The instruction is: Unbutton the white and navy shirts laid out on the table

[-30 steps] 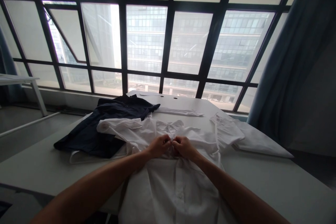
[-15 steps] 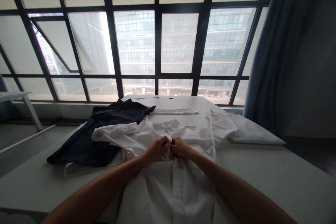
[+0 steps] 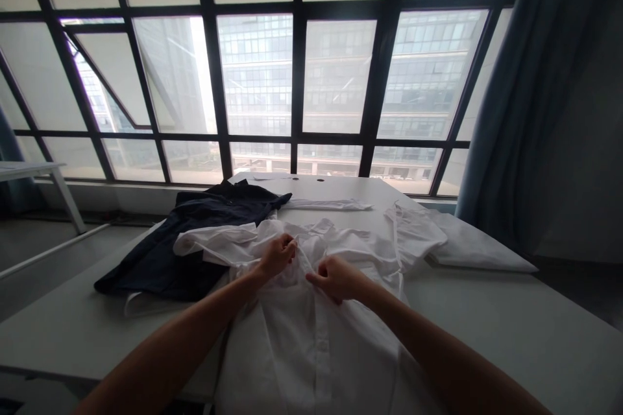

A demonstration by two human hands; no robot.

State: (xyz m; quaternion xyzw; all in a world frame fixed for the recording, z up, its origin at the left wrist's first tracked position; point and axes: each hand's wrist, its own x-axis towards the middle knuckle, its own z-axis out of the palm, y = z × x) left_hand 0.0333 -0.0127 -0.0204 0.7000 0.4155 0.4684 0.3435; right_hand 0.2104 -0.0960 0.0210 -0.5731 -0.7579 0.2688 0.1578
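A white button-up shirt [image 3: 287,343] lies spread before me, its lower part hanging over the near table edge and its collar end pointing away. My left hand [image 3: 280,254] is closed on the shirt's front near the collar, pinching the fabric. Lower and to the right, my right hand [image 3: 337,279] grips the front strip of the same shirt between thumb and curled fingers. A stretch of the strip runs slanted between the two hands. Buttons are too small to make out.
A dark navy garment [image 3: 195,224] lies to the left on the white table [image 3: 491,318]. More white clothing [image 3: 479,243] lies at the right, near a blue curtain [image 3: 506,110]. Large windows [image 3: 257,78] stand behind. Another white table [image 3: 29,172] is at the far left.
My hands, together at the shirt front before, have come apart. The left moved up and left, the right slightly down and right. The view shifted a little.
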